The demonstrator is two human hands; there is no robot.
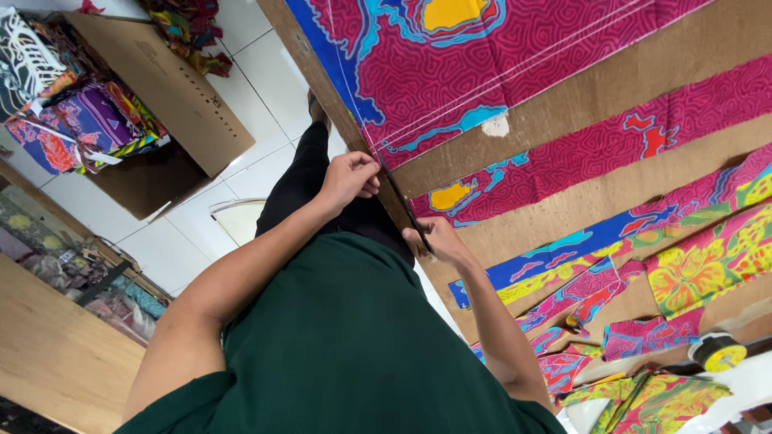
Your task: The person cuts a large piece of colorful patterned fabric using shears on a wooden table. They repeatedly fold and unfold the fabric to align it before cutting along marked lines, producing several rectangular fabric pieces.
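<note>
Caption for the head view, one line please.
Left hand pinches the edge of a magenta patterned cloth while the right hand works dark scissors along it at the table edge.

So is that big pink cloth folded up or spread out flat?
Spread flat: the pink cloth lies open across the table, its edge held by the left hand.

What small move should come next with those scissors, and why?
Probably one more short snip forward. The right hand holds the scissors at the pink cloth's edge, the left hand pinches the cloth just ahead, and uncut cloth lies beyond.
</note>
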